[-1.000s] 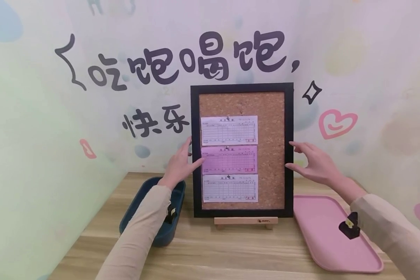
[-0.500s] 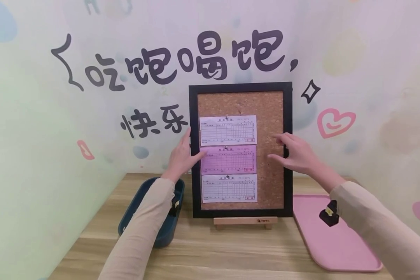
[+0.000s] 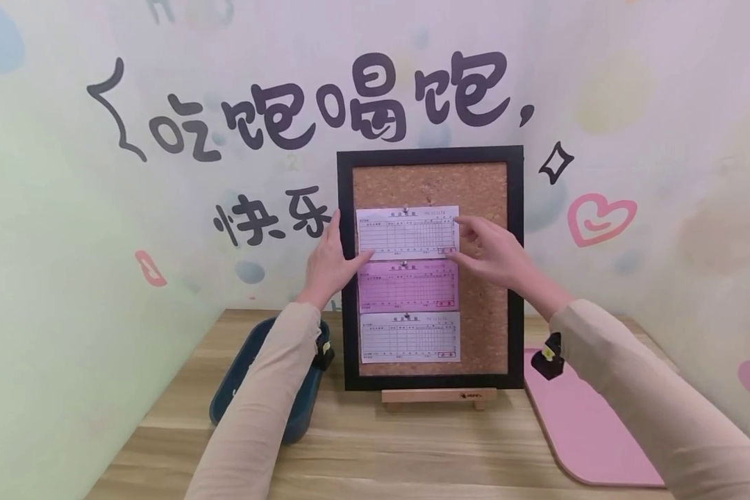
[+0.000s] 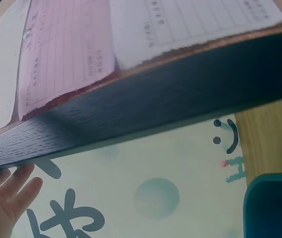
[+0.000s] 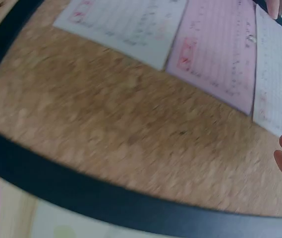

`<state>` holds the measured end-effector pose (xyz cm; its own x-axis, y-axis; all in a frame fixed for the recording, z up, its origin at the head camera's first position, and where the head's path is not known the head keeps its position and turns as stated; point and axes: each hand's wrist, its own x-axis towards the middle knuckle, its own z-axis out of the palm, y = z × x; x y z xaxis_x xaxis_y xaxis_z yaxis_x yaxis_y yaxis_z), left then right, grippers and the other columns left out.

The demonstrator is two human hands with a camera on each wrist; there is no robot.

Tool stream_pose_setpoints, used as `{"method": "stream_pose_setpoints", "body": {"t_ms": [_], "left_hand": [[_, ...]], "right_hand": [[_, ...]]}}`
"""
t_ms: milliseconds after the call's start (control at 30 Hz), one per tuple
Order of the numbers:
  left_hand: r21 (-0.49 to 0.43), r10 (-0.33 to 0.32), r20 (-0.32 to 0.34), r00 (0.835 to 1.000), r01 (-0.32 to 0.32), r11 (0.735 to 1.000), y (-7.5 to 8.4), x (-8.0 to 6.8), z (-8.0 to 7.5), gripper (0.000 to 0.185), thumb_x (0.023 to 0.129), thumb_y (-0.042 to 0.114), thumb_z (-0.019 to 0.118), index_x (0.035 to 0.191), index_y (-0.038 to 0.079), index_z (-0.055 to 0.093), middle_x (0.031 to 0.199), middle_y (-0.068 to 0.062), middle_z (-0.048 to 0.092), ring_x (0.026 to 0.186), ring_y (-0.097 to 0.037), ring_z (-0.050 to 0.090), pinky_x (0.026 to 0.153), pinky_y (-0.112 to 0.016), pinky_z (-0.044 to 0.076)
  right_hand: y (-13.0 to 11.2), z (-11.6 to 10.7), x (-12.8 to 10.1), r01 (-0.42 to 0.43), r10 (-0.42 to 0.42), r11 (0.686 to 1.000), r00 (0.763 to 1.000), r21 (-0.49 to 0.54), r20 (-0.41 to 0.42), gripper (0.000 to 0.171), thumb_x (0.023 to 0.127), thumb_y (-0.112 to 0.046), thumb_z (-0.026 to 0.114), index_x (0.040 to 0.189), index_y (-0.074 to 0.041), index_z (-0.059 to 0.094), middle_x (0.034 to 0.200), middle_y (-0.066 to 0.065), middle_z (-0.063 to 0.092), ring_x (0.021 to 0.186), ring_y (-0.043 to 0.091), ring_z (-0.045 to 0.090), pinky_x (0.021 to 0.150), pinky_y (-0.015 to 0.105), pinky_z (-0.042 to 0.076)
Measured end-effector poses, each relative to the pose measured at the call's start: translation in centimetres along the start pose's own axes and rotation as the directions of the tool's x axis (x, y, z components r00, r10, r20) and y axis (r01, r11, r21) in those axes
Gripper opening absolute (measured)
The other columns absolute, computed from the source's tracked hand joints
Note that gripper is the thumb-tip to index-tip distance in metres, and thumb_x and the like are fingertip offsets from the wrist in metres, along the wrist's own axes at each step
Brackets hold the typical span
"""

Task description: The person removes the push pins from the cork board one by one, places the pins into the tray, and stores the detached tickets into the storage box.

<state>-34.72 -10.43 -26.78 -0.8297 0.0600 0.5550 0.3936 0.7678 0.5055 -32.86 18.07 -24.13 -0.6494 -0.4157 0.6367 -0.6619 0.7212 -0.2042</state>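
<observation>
Cork board (image 3: pixel 484 208) in a black frame is what we have before us, standing upright on a small wooden easel (image 3: pixel 439 396) on the wooden table (image 3: pixel 375 451), against the painted wall. Three slips are pinned down its left half: a top white slip (image 3: pixel 407 232), a pink slip (image 3: pixel 407 285) under it and a lower white slip (image 3: pixel 410 337). We see the left hand (image 3: pixel 328 262) laid against the frame's left edge, fingers straight, thumb tip on the lower left corner of the top white slip. The right hand (image 3: pixel 492 251) is spread open at that slip's right edge, gripping nothing. A dark blue bin (image 3: pixel 250 375) sits left of the board and a pink tray (image 3: pixel 590 430) lies to its right
</observation>
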Motion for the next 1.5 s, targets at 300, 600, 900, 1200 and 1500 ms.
{"method": "stream_pose_setpoints", "body": {"t_ms": [300,600,900,1200,1500], "left_hand": [[0.024,0.004,-0.044,0.999,-0.003,1.0,0.2,0.6,0.1,0.093,0.077,0.043,0.066,0.145,0.007,0.014,0.143,-0.017,0.031,0.113,-0.035,0.049,0.09,-0.044,0.041],[0.043,-0.006,-0.079,0.997,0.009,0.999,0.3,0.6,0.5,0.095,0.075,0.041,0.07,0.144,0.008,0.015,0.139,-0.017,0.035,0.101,-0.034,0.055,0.083,-0.044,0.045],[0.031,-0.018,-0.11,0.994,0.022,0.999,0.4,0.5,0.8,0.094,0.073,0.038,0.072,0.144,0.01,0.016,0.137,-0.018,0.037,0.096,-0.035,0.056,0.078,-0.044,0.046],[0.016,-0.031,-0.091,0.995,0.033,0.999,0.2,0.6,0.8,0.097,0.073,0.039,0.073,0.145,0.013,0.014,0.139,-0.018,0.036,0.102,-0.035,0.054,0.082,-0.045,0.045],[0.007,-0.034,-0.083,0.996,0.035,0.999,0.2,0.5,0.7,0.097,0.073,0.039,0.074,0.145,0.014,0.014,0.139,-0.017,0.035,0.101,-0.034,0.055,0.084,-0.044,0.045]], "right_hand": [[-1.5,0.8,2.4,-0.01,0.01,1.0,1.0,0.007,-0.001,0.056,0.078,-0.024,0.071,0.125,-0.005,0.049,0.097,0.009,0.059,0.089,0.02,0.055,0.073,0.035,0.046],[-2.4,1.1,3.6,-0.043,0.043,0.999,0.999,0.018,0.013,0.05,0.082,-0.024,0.067,0.125,-0.007,0.049,0.094,0.005,0.056,0.086,0.017,0.052,0.07,0.032,0.045],[-2.3,1.0,4.7,-0.049,0.049,0.998,0.999,0.026,-0.01,0.041,0.084,-0.022,0.065,0.12,-0.006,0.054,0.091,0.005,0.056,0.083,0.018,0.052,0.07,0.032,0.045],[-2.3,2.0,5.6,-0.077,0.079,0.994,0.997,0.076,-0.011,0.032,0.085,-0.019,0.064,0.112,-0.004,0.057,0.088,0.005,0.057,0.082,0.017,0.053,0.071,0.032,0.044],[-2.3,3.0,6.5,-0.112,0.115,0.987,0.993,0.114,-0.023,0.025,0.086,-0.018,0.061,0.107,-0.004,0.059,0.081,0.006,0.055,0.072,0.018,0.051,0.063,0.03,0.041]]}}
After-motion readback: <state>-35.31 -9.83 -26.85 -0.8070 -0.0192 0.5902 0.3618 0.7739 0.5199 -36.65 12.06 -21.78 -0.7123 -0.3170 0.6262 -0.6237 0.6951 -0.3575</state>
